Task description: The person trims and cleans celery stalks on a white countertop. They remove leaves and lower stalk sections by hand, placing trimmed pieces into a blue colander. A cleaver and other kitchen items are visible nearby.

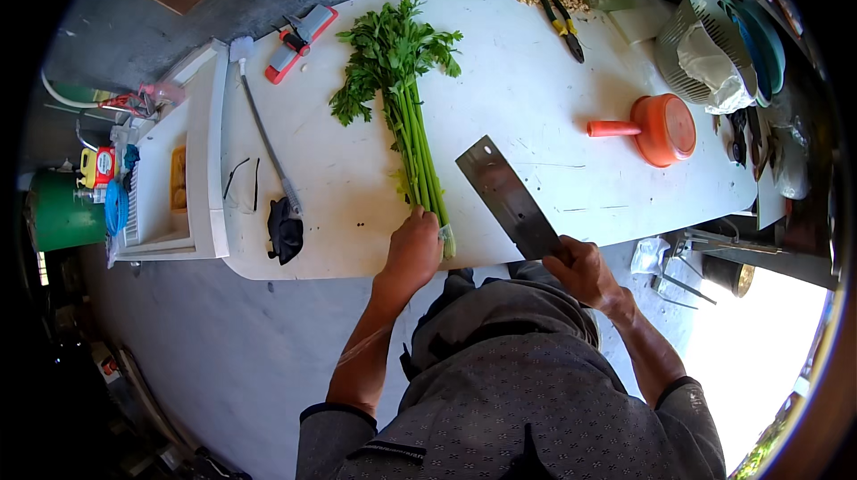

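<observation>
A bunch of celery (412, 141) lies lengthwise on the white table, its leafy tops away from me and its pale base near the front edge. My left hand (416, 246) is closed round the stalks close to that base. In my right hand (582, 271) is a cleaver (509, 199) with a wide dark blade and a small hole near its far corner. The hand covers its handle. The blade slants up and to the left, just right of the celery and apart from it.
On the table (527, 96) are an orange dipper (665, 132), pliers (564, 26), a grey basket (701, 47), a red-and-grey squeegee head (301, 42), a long-handled brush (263, 127), eyeglasses (241, 187) and a black cloth item (285, 232). A white sink (210, 150) adjoins the left end.
</observation>
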`<state>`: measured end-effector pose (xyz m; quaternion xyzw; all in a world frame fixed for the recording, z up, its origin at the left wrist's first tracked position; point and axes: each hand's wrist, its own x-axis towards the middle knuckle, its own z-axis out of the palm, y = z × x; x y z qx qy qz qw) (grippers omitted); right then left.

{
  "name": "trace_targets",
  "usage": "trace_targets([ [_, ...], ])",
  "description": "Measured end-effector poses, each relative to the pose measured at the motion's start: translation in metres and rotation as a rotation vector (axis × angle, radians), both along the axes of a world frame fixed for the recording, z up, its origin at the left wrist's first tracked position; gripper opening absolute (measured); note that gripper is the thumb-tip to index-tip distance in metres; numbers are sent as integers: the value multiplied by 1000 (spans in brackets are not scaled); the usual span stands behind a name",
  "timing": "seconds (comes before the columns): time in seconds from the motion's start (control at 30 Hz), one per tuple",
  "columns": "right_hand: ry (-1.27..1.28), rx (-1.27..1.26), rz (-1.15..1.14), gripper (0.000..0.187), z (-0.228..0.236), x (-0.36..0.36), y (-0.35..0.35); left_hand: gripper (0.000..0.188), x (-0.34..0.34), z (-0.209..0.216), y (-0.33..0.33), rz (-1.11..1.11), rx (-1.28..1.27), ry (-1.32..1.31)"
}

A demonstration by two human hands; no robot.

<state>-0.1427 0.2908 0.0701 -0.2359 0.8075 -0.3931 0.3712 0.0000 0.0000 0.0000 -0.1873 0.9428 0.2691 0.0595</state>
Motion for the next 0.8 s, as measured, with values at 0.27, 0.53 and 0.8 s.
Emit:
trace_targets([
  [0.27, -110, 0, 60, 21, 6, 3, 2, 19, -8, -13, -19, 10, 135, 75],
  [0.53, -38, 4, 115, 20, 14, 9, 5, 14, -37, -14, 18, 112, 270, 107],
  [0.8, -59, 79, 120, 20, 21, 8, 22, 8, -46, -19, 46, 197, 164, 151],
])
